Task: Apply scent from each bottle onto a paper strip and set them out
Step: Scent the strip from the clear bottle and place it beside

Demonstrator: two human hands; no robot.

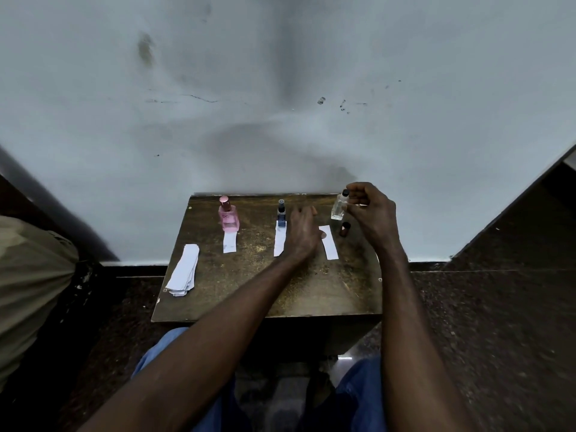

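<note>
So, each bottle stands at the back of the counter point(265, 291) w/ its strip in front, prob. so smells don't get mixed: pink bottle point(229, 215), blue bottle point(281, 213). R hand point(371, 213) has a tight grip, fingers pinching the clear bottle point(339, 208) near its cap; can't tell if it's lifted. L hand point(304, 232) is flat, a bit blurry, holds nothing, thumb by the 3rd strip point(330, 247), which lies just below-left of that bottle. Spare strips point(184, 274) wait far left.

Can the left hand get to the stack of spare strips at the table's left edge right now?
Probably yes. The left hand holds nothing, and the stack of strips lies uncovered near the left edge; the pink bottle stands farther back, off the path.
</note>
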